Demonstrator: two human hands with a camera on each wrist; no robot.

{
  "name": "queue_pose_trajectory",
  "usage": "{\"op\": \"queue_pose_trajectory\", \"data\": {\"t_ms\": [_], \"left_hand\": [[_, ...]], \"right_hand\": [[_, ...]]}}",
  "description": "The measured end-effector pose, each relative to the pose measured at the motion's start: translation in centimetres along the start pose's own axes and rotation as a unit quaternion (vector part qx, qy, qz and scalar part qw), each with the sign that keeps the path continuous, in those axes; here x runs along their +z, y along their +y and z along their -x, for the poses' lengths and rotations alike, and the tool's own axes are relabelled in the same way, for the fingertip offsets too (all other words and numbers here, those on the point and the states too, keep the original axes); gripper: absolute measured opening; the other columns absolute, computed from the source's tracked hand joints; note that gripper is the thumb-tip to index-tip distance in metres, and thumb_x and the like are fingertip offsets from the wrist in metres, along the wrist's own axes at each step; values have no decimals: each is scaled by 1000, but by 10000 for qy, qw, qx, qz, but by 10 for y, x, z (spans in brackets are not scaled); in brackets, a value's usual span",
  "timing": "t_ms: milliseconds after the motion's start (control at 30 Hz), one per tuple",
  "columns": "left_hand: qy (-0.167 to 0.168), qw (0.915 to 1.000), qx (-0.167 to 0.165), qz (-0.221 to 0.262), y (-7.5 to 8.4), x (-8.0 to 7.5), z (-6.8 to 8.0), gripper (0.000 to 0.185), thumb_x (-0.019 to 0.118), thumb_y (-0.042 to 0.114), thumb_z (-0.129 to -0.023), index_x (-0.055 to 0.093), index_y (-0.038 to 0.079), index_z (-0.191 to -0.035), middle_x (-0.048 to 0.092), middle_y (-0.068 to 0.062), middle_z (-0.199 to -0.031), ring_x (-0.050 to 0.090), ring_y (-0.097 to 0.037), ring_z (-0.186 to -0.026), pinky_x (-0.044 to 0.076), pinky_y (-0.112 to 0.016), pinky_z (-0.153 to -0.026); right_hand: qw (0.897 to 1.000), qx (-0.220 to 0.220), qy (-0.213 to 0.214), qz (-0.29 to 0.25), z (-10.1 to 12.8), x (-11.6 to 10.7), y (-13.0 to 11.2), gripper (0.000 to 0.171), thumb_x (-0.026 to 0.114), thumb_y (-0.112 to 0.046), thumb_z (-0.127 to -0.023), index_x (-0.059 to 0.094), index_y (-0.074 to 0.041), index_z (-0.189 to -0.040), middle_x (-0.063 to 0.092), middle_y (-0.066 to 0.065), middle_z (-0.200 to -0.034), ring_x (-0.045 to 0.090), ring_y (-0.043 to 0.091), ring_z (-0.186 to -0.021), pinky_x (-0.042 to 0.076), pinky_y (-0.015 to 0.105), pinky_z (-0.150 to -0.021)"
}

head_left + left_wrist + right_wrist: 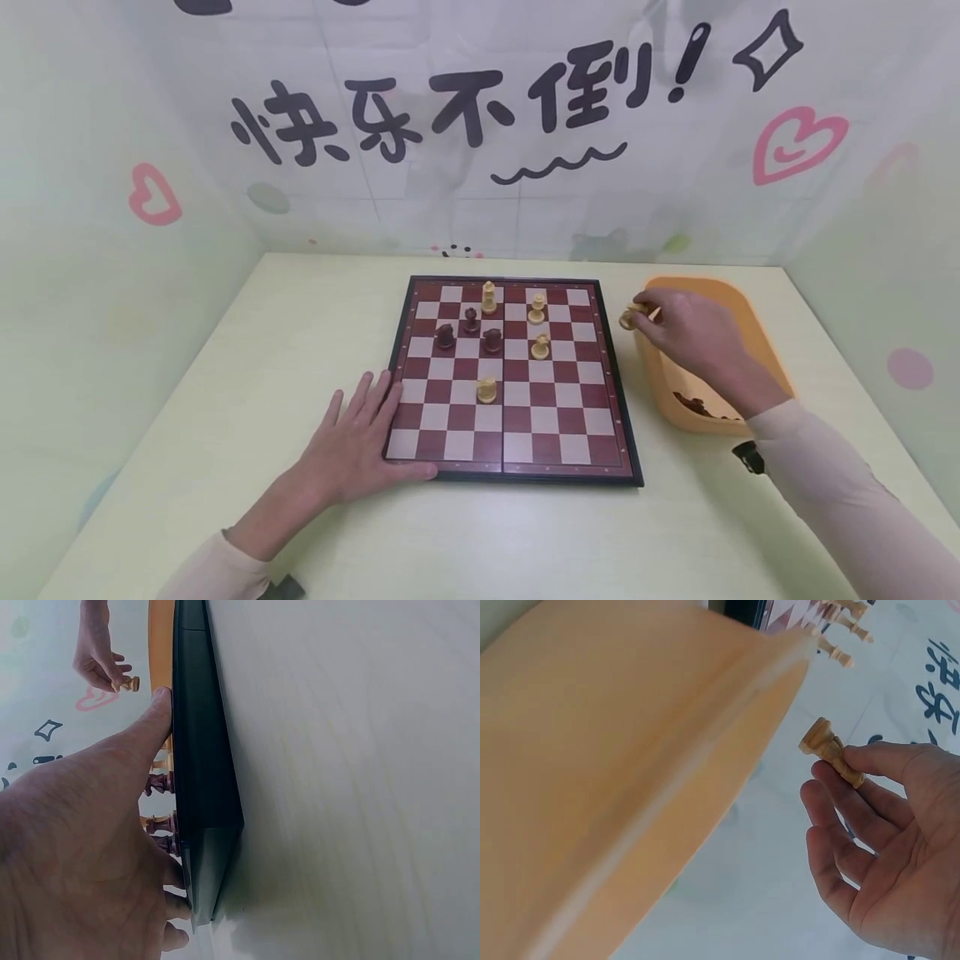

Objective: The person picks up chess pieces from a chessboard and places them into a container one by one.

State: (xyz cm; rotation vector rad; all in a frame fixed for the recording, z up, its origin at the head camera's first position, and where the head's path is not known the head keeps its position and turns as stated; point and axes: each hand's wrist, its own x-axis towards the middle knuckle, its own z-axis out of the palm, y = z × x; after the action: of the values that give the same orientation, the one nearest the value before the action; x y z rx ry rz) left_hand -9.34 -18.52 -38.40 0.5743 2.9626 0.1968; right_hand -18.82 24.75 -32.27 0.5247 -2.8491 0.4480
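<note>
Between the thumb and fingertips of my right hand (pixel 693 329) is a cream chess piece (pixel 831 748), pinched and tilted, base outward. That hand is over the left rim of an orange bin (pixel 757 333). My left hand (pixel 348 454) rests at the near left corner of a folding chessboard (pixel 519 423), fingers straight along its side and thumb on the front edge. Three dark pieces, one of them a dark knight (pixel 492 340), stand on the board's far left part. Several cream pieces are upright there too, including a cream knight (pixel 541 346) and a nearer cream piece (pixel 487 390).
Dark pieces (pixel 697 405) lie in the bottom of the bin, partly hidden by my right forearm. The pale table (pixel 525 542) is bounded by a printed backdrop (pixel 450 200) behind and by side panels left and right.
</note>
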Motion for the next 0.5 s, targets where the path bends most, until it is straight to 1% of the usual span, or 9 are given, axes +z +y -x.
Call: {"op": "queue_pose_trajectory", "data": {"t_ms": [100,167,233,367,500], "left_hand": [[11,10000,8,1,0,1,0,127,44,94,-77,30,-4,-157,22,-25,-164,15,-45,-150,14,-67,-116],[15,10000,11,6,0,1,-1,127,44,94,-77,30,-4,-157,22,-24,-164,15,-45,-150,14,-67,-116],[21,10000,11,14,0,2,-1,127,44,94,-77,30,-4,-157,22,-24,-164,15,-45,-150,14,-67,-116],[18,10000,-13,26,-2,2,0,127,45,93,-77,30,-4,-157,22,-24,-164,14,-45,-151,13,-66,-116],[30,10000,-12,12,-3,2,0,127,45,93,-77,30,-4,-157,22,-24,-164,15,-44,-151,14,-66,-116]], "right_hand": [[10000,-3,69,-38,3,-6,6,7,70,-16,-96,74,-11,-95,76,2,-85,71,23,-74,46,36,-49],[9999,97,105,5,6,-10,9,7,69,-17,-96,73,-12,-94,75,2,-85,71,24,-76,46,36,-49],[9996,285,71,45,9,-13,12,10,68,-19,-96,74,-12,-97,76,4,-87,70,25,-76,45,37,-47],[9976,670,-144,53,14,-17,17,21,65,-23,-98,75,-9,-109,76,8,-95,69,26,-77,43,37,-42],[9972,730,-158,41,19,-17,21,24,63,-23,-98,74,-6,-111,76,10,-96,68,25,-73,41,36,-41]]}}
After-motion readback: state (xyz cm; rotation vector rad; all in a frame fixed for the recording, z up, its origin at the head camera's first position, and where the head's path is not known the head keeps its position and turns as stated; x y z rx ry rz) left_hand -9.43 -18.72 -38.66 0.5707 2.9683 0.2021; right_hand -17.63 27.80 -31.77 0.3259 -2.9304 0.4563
